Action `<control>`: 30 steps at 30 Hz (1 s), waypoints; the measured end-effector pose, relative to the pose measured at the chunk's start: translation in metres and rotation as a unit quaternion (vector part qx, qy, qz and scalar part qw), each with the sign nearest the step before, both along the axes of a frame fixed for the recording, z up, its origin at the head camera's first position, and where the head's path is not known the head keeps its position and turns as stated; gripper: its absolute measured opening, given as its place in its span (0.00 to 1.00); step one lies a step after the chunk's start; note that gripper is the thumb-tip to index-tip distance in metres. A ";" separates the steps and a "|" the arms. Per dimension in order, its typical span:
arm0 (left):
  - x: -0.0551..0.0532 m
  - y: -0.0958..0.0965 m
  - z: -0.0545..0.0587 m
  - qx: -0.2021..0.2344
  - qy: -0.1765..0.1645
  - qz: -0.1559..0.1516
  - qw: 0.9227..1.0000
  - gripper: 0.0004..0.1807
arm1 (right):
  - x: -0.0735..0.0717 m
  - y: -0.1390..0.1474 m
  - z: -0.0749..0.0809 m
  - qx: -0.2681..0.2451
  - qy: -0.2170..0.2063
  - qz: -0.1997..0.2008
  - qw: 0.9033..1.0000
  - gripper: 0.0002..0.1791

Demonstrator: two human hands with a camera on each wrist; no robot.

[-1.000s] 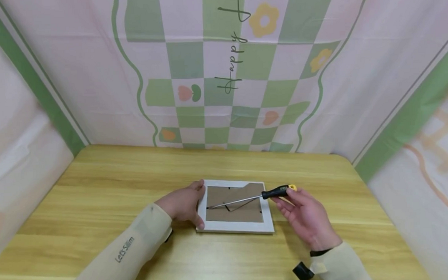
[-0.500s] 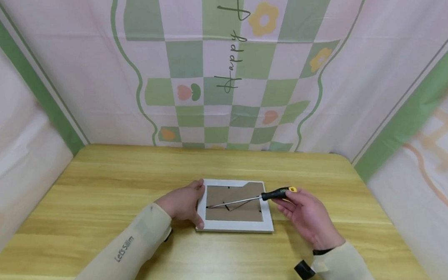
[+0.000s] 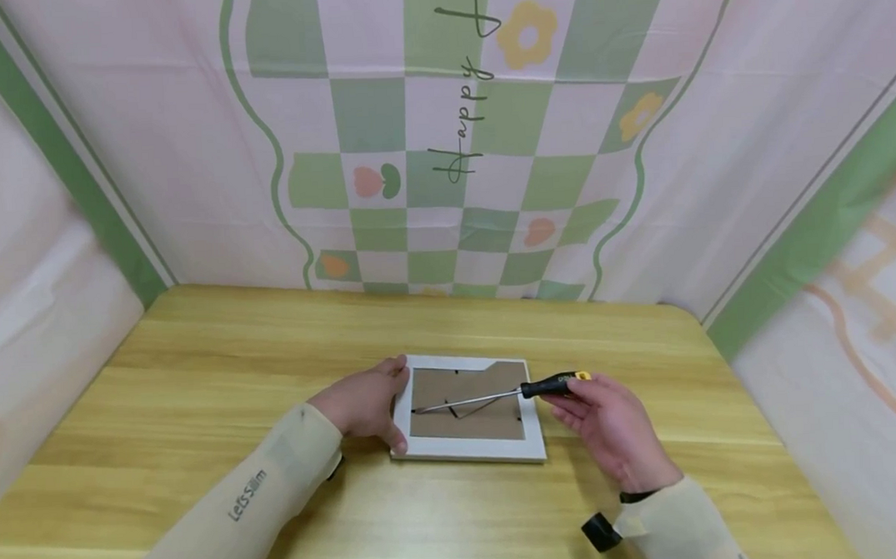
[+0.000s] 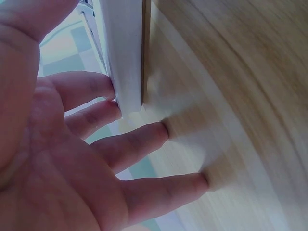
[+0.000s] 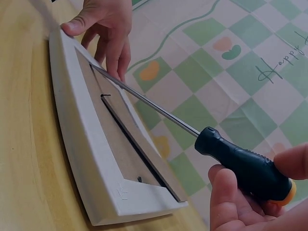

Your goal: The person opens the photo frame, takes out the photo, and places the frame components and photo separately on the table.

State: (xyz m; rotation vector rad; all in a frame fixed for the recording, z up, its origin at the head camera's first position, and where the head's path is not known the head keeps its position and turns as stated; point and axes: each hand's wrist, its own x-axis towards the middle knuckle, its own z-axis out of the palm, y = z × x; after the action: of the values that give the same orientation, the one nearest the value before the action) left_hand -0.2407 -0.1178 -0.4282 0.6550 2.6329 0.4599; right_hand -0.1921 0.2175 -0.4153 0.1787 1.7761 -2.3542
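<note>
A white picture frame [image 3: 474,452] lies face down on the table, its brown backing board [image 3: 443,431] upward. My left hand [image 3: 363,402] grips the frame's left end, thumb at the near corner and fingers toward the far one; two of its other fingertips touch the tabletop in the left wrist view. My right hand [image 3: 614,429] holds a screwdriver [image 5: 245,166] by its black handle with a yellow end. The shaft slants across the board, and the tip is at a small black tab on the board's left edge. A brown easel leg [image 5: 139,149] lies under the shaft.
Other small black tabs [image 3: 519,419] sit along the board's edges. The wood-grain table [image 3: 219,364] extends around the frame. A printed cloth [image 3: 366,116] hangs behind the table, and more cloth stands at both sides.
The screwdriver's tip stays at the left tab and the left hand keeps its grip. The right wrist shifts slightly; the whole view has drifted a little.
</note>
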 end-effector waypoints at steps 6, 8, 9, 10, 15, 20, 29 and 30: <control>-0.001 0.000 -0.002 -0.001 0.003 0.000 1.000 0.61 | -0.001 -0.002 0.001 -0.001 0.011 -0.001 1.000 0.06; -0.002 0.001 -0.003 0.000 0.004 0.000 1.000 0.61 | -0.002 -0.003 0.002 0.004 0.014 -0.002 1.000 0.06; -0.002 0.001 -0.004 0.000 0.004 0.001 1.000 0.61 | -0.002 -0.004 0.003 0.006 0.016 -0.003 1.000 0.06; -0.002 0.001 -0.004 -0.001 0.005 0.001 1.000 0.61 | -0.002 -0.004 0.003 0.009 0.017 -0.004 1.000 0.06; -0.003 0.000 -0.005 0.000 0.007 0.000 1.000 0.62 | -0.002 -0.006 0.005 0.018 0.018 -0.010 1.000 0.06; -0.002 0.000 -0.003 0.000 0.009 -0.002 1.000 0.62 | -0.002 -0.008 0.008 0.031 0.019 -0.012 0.999 0.06; -0.001 0.001 -0.001 -0.008 0.015 -0.004 1.000 0.62 | -0.005 -0.007 0.007 0.048 0.013 -0.006 0.999 0.05; -0.001 0.001 -0.001 -0.008 0.015 -0.004 1.000 0.62 | -0.005 -0.007 0.006 0.047 0.012 -0.006 0.999 0.05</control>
State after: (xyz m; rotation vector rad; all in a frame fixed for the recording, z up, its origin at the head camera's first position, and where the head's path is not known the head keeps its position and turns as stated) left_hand -0.2421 -0.1164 -0.4291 0.6715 2.6576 0.4296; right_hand -0.1975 0.2109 -0.4093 0.1758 1.9033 -2.2919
